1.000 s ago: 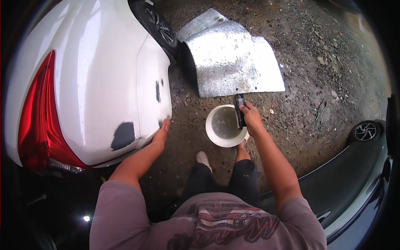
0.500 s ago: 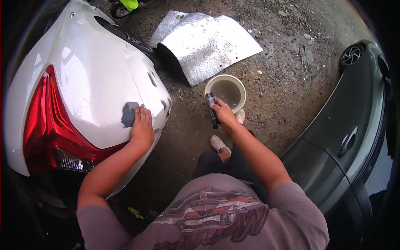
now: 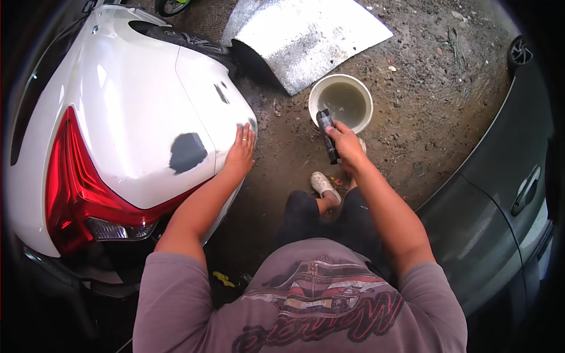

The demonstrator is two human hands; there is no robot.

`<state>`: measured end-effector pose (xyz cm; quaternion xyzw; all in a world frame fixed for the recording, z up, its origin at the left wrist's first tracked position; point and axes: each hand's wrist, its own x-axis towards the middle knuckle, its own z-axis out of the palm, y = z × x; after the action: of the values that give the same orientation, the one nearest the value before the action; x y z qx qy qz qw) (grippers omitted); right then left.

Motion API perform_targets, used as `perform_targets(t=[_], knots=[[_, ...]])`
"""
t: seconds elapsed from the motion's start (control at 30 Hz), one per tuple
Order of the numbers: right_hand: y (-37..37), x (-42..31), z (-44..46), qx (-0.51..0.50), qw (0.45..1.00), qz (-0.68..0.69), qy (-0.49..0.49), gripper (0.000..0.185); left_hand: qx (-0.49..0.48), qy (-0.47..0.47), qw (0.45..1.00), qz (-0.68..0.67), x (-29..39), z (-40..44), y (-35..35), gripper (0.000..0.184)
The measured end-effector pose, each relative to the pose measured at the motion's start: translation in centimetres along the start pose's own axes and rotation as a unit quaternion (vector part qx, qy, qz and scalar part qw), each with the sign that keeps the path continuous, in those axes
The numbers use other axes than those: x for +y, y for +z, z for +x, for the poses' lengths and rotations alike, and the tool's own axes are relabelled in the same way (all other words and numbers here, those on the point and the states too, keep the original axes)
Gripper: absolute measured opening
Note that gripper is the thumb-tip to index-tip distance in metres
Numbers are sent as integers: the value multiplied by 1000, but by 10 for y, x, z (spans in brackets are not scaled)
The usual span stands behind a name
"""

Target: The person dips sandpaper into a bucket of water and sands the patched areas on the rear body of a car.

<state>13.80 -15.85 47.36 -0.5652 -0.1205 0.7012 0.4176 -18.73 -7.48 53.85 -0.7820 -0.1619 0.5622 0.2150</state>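
My left hand (image 3: 241,154) lies flat, fingers stretched out, on the rear corner of a white car (image 3: 135,112), its fingertips by a grey patch at the edge. Further left on the panel is a larger dark grey patch (image 3: 188,153). My right hand (image 3: 348,147) is closed around a black oblong block, apparently a sanding block (image 3: 328,136), held tilted at the near rim of a white bucket (image 3: 311,100). Cloudy water (image 3: 344,101) stands in the bucket. Part of the block is hidden under my fingers.
A silvery, foil-like sheet (image 3: 306,41) lies on the muddy ground beyond the bucket. The car's red tail light (image 3: 70,182) is at left. A dark grey-green car (image 3: 488,194) stands close on my right. My pale clog (image 3: 325,187) is below the bucket.
My left hand has slid right, off the larger grey patch to the car's corner. The right hand still holds the block by the bucket. The whole view has shifted somewhat.
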Motion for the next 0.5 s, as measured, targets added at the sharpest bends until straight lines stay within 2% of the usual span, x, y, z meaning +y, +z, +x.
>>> perform_targets(t=[0.1, 0.17, 0.23, 0.27, 0.3, 0.33, 0.37, 0.43, 0.5], knots=[[1, 5, 0, 20, 1000, 14, 6, 38, 18, 13, 999, -25, -19, -41, -18, 101], [11, 13, -2, 36, 999, 22, 7, 38, -40, -49, 996, -61, -45, -91, -29, 88], [44, 27, 2, 78, 995, -24, -64, 40, -8, -21, 998, 52, -58, -137, -19, 77], [57, 28, 3, 30, 998, -26, -40, 44, -2, -1, 999, 49, -64, -155, -22, 88], [74, 37, 9, 24, 997, -53, -41, 46, 6, 19, 999, 45, -70, -171, -26, 100], [93, 38, 2, 25, 996, -71, -54, 46, 14, 32, 999, 40, -76, -182, -27, 100], [111, 38, -4, 26, 993, -91, -66, 47, 30, 54, 998, 24, -85, -190, -29, 93], [146, 77, 9, 63, 972, -140, -178, 45, 7, 75, 982, -170, -113, -209, -52, 84], [172, 79, -10, 79, 967, -152, -190, 46, 82, 2, 966, -246, -146, -237, -74, 73]])
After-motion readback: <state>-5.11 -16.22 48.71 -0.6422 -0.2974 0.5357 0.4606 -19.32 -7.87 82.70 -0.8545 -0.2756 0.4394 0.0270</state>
